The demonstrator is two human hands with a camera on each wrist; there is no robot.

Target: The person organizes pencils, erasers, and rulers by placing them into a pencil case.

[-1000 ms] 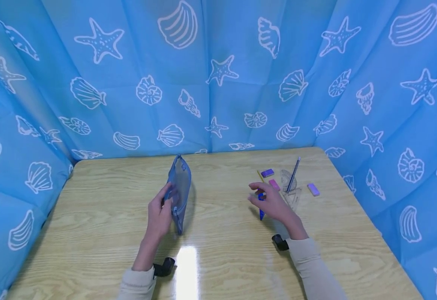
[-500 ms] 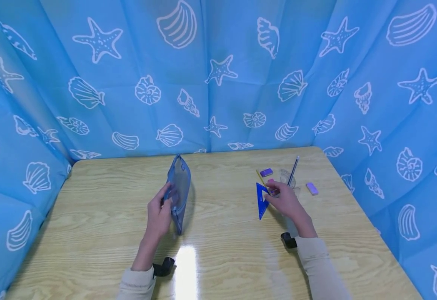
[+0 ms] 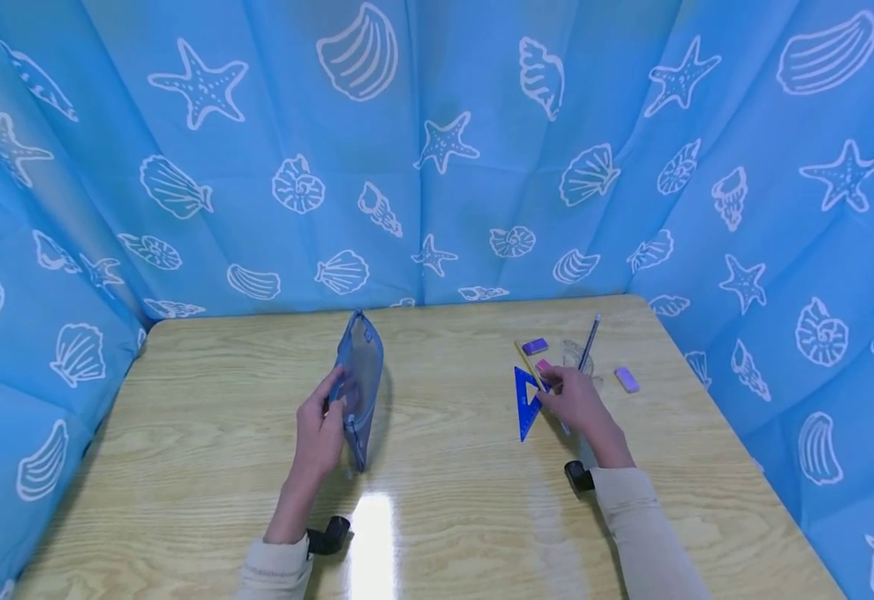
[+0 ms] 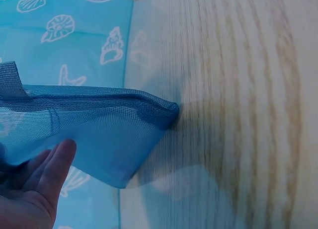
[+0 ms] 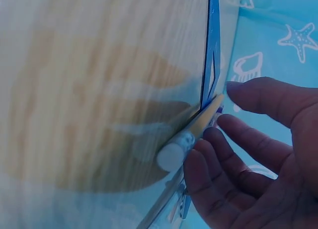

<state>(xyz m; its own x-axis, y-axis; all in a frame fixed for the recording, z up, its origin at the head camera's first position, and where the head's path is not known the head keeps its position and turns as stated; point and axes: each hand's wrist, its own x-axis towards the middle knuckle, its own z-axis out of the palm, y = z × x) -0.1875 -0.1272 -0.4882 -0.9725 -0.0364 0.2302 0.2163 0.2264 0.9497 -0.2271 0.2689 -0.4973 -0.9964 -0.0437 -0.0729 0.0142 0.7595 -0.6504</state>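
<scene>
- The right hand (image 3: 579,404) is now at the yellow pencil (image 3: 525,356), just right of the blue triangle (image 3: 524,406); a second ago it hung over the triangle and hid much of it.
- That shift leaves the triangle in plain sight on the table (image 3: 204,450) and suggests the pencil is the piece being dealt with now.
- The right thumb and fingers are bent and partly parted about the pencil — whether they grip it or only touch it, I cannot tell.
- The pencil slants past the triangle's far right side, its white end (image 5: 171,157) toward the person; whether it is lifted is unclear.
- The left hand (image 3: 320,425), well left of the triangle, has not moved noticeably: its thumb and fingers are closed on the near-left edge of the blue mesh pouch (image 3: 365,375).
- The pouch is the one container here, held on edge with its mouth gaping — no contents can be made out inside.
- Loose, outside the pouch: a purple eraser (image 3: 535,346) and pink eraser (image 3: 542,366) beyond the triangle; a clear protractor (image 3: 571,353), dark pencil (image 3: 591,333) and lilac eraser (image 3: 626,380) to its right.
</scene>
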